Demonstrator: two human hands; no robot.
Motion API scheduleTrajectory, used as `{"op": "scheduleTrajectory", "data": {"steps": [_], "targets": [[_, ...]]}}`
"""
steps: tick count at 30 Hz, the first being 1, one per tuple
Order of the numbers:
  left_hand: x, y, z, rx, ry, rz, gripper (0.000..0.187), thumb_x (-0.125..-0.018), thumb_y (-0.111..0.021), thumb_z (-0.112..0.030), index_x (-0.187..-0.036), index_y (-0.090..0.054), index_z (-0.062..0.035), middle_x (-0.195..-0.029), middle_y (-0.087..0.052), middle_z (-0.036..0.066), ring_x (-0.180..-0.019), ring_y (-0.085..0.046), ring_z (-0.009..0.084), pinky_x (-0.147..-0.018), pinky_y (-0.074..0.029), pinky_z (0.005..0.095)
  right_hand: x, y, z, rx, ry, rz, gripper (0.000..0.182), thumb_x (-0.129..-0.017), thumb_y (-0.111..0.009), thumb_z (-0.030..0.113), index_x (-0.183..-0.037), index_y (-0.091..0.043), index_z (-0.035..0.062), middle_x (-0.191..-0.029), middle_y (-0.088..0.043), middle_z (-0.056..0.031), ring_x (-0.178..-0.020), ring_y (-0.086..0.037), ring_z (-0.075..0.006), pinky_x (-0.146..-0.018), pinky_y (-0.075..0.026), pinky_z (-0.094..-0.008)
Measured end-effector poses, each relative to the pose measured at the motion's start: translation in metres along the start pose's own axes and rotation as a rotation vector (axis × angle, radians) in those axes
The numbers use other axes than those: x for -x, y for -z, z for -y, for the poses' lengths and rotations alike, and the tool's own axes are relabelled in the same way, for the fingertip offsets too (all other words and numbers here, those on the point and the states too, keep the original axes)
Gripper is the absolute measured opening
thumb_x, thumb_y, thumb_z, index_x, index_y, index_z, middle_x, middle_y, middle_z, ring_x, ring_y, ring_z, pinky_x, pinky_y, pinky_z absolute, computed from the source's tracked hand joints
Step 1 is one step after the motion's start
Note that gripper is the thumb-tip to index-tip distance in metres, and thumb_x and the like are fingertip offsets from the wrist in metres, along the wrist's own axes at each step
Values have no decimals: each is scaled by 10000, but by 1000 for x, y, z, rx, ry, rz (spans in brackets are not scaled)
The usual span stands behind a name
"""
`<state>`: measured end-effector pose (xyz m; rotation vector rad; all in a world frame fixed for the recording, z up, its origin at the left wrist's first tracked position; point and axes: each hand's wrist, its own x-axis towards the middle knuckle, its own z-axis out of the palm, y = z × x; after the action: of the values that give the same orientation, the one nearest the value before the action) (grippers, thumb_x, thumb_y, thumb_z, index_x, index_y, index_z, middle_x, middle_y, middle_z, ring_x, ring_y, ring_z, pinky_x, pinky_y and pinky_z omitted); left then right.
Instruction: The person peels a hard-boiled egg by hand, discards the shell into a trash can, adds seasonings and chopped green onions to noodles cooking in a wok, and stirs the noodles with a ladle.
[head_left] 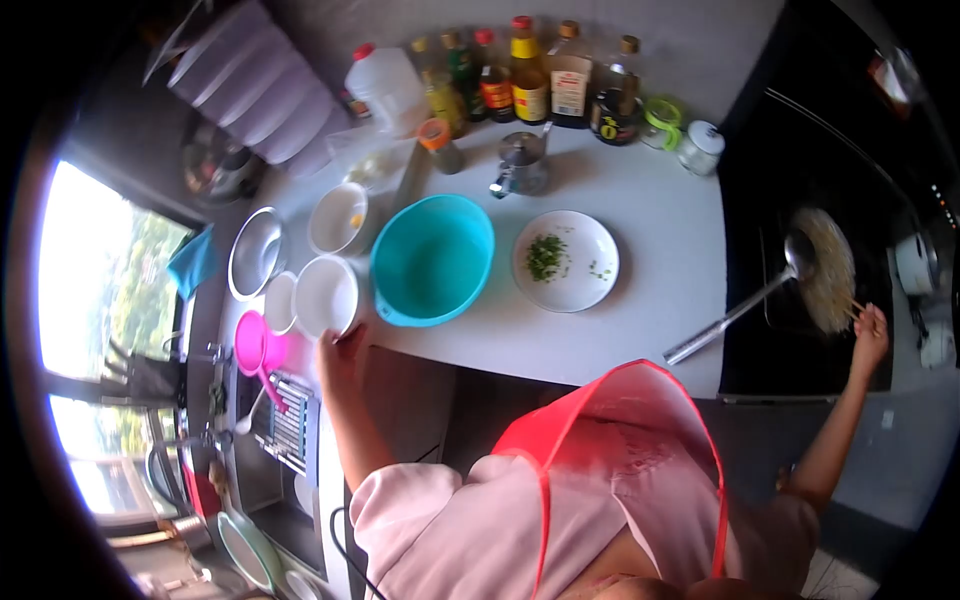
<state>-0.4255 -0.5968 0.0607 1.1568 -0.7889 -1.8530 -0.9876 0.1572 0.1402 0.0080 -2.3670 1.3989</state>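
Observation:
My right hand [871,335] is closed around a pair of chopsticks [853,310], at the near edge of a pale layer of food that looks like noodles [828,280] on the dark stove. A metal ladle [735,318] lies with its bowl on this food and its handle reaching over the counter edge. On the left, my left hand [342,345] grips the near rim of a white bowl [327,295]; its fingertips are partly hidden. Right of that bowl stands a turquoise basin [433,260]. A white plate [575,295] carries chopped green herbs [546,258].
Several sauce bottles [528,80] line the wall, with a glass jar [702,148] at their right. A metal pot [521,165] stands mid-counter. A steel bowl [257,253], a bowl with something yellow [338,220] and a pink ladle [258,345] are left, near the sink.

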Motion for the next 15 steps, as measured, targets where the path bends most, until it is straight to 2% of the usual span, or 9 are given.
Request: {"op": "scheduleTrajectory", "data": {"steps": [3, 6, 7, 8, 9, 11, 13, 14, 15], "targets": [[27, -5, -21, -147, -46, 7, 437, -705, -390, -24, -1105, -398, 154, -1037, -543, 279, -962, -578, 392, -840, -524, 453, 25, -1, 21, 16, 9, -66, 291, -871, -592, 276, -1019, -616, 27, -829, -621, -40, -677, -551, -79, -593, -450, -198], [70, -34, -38, -295, -170, 117, 497, -678, -425, -52, -1144, -404, 118, -1107, -520, 241, -964, -580, 384, -755, -556, 466, 27, 9, 11, 130, 46, 12, 277, -873, -593, 252, -1028, -615, 24, -855, -618, -33, -700, -552, -76, -604, -442, -196], [73, -32, -37, -319, -134, 109, 495, -676, -424, -32, -1152, -411, 106, -1081, -532, 213, -950, -582, 382, -728, -562, 476, 21, 12, -8, -23, 28, 54, 290, -876, -587, 252, -1052, -610, 22, -876, -617, -26, -717, -552, -76, -620, -437, -199], [80, -37, -35, -366, -173, 92, 466, -680, -437, -13, -1132, -430, 101, -1038, -539, 199, -937, -583, 378, -716, -563, 489, 20, 8, -9, -7, 52, 46, 316, -890, -561, 274, -1074, -606, 21, -907, -617, -32, -753, -562, -88, -653, -442, -201], [105, -62, -33, -352, -152, 21, 387, -692, -463, -7, -1065, -470, 96, -984, -543, 183, -879, -595, 345, -688, -567, 470, 15, 6, -11, 73, 84, 63, 342, -900, -535, 299, -1090, -602, 23, -954, -618, -41, -803, -569, -99, -695, -447, -210], [85, -39, -15, -428, -66, -55, 265, -721, -493, -22, -968, -516, 71, -907, -554, 147, -767, -600, 264, -646, -554, 403, -16, 13, -51, 66, 198, 124, 390, -894, -530, 338, -1119, -591, 25, -1000, -622, -60, -824, -577, -113, -734, -446, -220], [108, -77, -13, -390, -12, -45, 319, -718, -479, -24, -1027, -500, 52, -902, -562, 151, -734, -596, 248, -608, -542, 352, -24, 4, -50, 93, 144, 75, 355, -897, -542, 303, -1152, -578, 58, -936, -620, -21, -756, -550, -70, -653, -427, -190], [119, -87, -12, -380, -30, -61, 319, -718, -479, -24, -1027, -500, 52, -902, -562, 151, -734, -596, 248, -608, -542, 352, -31, -3, -47, 72, 154, 87, 355, -897, -542, 303, -1152, -578, 58, -936, -620, -21, -756, -550, -70, -653, -427, -190], [127, -95, -11, -341, -30, 26, 352, -718, -476, -21, -1061, -486, 60, -924, -564, 161, -724, -597, 254, -606, -539, 349, -32, -6, -42, 87, 122, 78, 360, -897, -541, 310, -1156, -577, 63, -945, -622, -25, -764, -554, -72, -669, -430, -195]]}}
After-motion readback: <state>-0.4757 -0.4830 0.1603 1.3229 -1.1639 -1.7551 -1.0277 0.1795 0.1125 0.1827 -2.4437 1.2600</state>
